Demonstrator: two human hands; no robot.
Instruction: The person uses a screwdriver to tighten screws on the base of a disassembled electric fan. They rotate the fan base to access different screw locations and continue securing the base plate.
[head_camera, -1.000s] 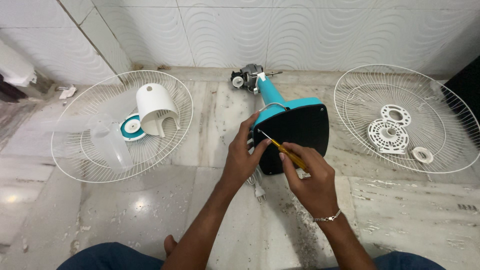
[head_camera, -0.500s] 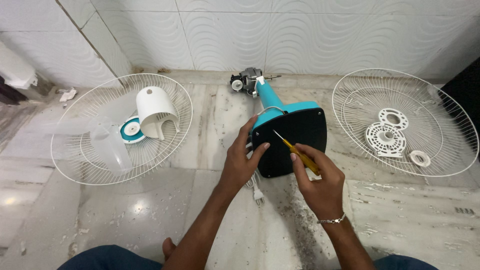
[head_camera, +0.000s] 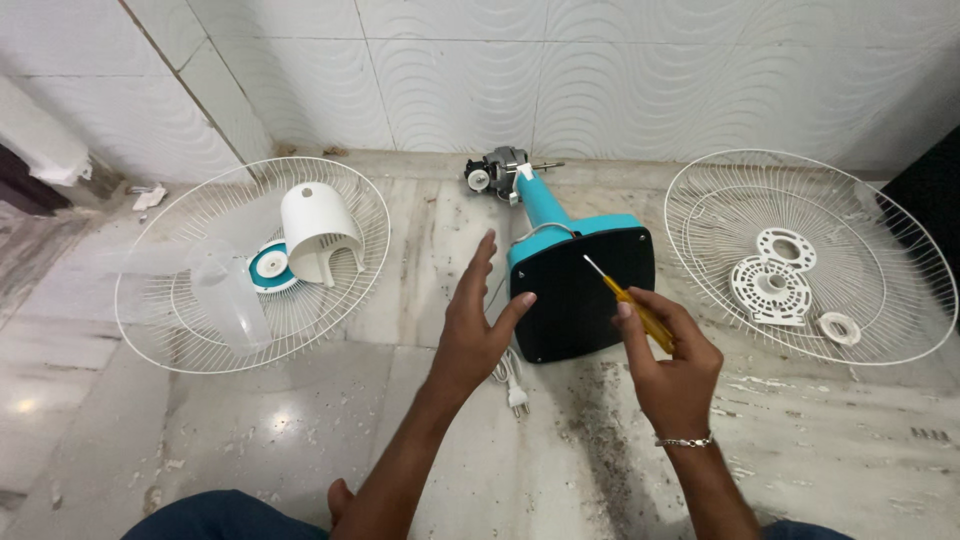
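The right hand (head_camera: 672, 368) is clenched around the yellow handle of a slim screwdriver (head_camera: 630, 303), whose metal tip hangs just over the black underside of a teal plastic fan base (head_camera: 585, 290) lying on its side on the marble floor (head_camera: 250, 420). The left hand (head_camera: 478, 322) is released, fingers spread, its thumb near the left edge of the base and gripping nothing. With no hand bracing the base, a push from the tip could, I judge, rock or slide it, and the blade could skip across the smooth black plate toward the open left palm. A white power cord with plug (head_camera: 517, 392) lies just under the left wrist, where it could snag. Farther off, the bare grey motor (head_camera: 497, 172) at the far end of the teal neck sits near the tiled wall. To the left, a white wire fan guard (head_camera: 180, 330) holds a clear blade and a white motor cover (head_camera: 320, 232); to the right, another white wire guard (head_camera: 900, 240) carries white plastic rings (head_camera: 775, 275), near the right elbow's sweep.
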